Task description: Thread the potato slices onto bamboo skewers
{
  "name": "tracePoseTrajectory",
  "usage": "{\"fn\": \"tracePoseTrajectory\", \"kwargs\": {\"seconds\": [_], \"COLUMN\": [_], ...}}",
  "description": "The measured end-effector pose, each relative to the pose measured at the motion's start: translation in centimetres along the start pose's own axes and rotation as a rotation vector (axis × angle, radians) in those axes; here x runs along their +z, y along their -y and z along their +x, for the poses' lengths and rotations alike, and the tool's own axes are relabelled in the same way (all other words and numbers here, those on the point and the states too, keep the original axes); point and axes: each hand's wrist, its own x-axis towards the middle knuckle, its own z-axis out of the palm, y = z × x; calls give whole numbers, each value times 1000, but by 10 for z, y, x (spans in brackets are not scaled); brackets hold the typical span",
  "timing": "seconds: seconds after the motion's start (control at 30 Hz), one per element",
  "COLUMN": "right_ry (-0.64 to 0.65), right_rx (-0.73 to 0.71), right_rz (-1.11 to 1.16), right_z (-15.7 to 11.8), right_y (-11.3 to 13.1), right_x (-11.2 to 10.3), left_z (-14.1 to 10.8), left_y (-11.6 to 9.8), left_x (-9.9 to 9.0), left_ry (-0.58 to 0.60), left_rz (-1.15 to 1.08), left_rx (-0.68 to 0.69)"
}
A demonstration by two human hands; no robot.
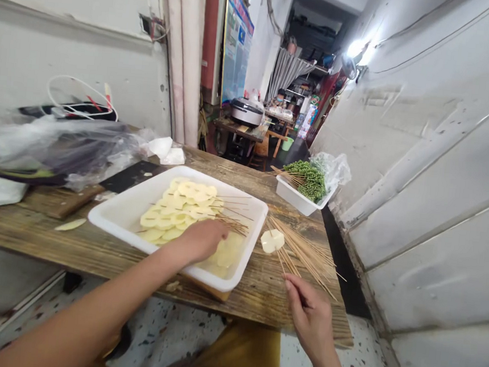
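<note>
My right hand point(310, 312) pinches a bamboo skewer point(280, 262) near its lower end. Pale potato slices point(272, 241) are threaded on that skewer, beyond the fingertips. My left hand point(205, 240) reaches down into a white plastic tray point(116, 226), its fingers curled and mostly hidden from me. Beside it, loose potato slices point(229, 252) lie in the tray's near right corner. Skewered potato slices point(183, 204) are piled in overlapping rows in the tray, their bare stick ends pointing right. A spread of bare bamboo skewers point(307, 247) lies on the table to the right of the tray.
A smaller white container point(298, 200) with skewered green vegetables point(309, 178) and a plastic bag stands at the table's far right. Plastic bags point(59, 144), a dark-bladed knife point(127, 178) and a stray slice point(70, 225) lie left on the wooden table point(105, 260). Walls flank both sides.
</note>
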Motion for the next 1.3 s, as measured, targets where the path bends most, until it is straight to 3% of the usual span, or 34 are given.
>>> {"fn": "tracePoseTrajectory", "kwargs": {"seconds": [0.1, 0.2, 0.3, 0.47, 0.67, 0.77, 1.07, 1.17, 1.3], "right_ry": [16, 8, 4, 26, 30, 27, 10, 8, 18], "right_rx": [1, -3, 2, 17, 18, 3, -27, -27, -16], "right_rz": [16, 26, 29, 45, 70, 71, 74, 64, 62], "right_z": [0, 1, 3, 5, 5, 4, 1, 0, 0], "right_y": [-5, -10, -13, -13, -14, -14, -7, -5, -1], "right_x": [5, 10, 13, 18, 21, 19, 14, 12, 10], "left_z": [4, 3, -1, 0, 10, 11, 13, 12, 9], "left_y": [-1, -3, -12, -26, -17, -9, 2, 0, -6], "left_x": [-1, -3, -7, -4, 11, 8, 2, 1, -3], "left_ry": [14, -52, -83, 277, 360, 386, 250, 179, 205], "left_rz": [87, 165, 233, 196, 115, 12, -391, -584, -897], "left_rx": [58, 120, 95, 49, 113, 117, 29, -60, -219]}}
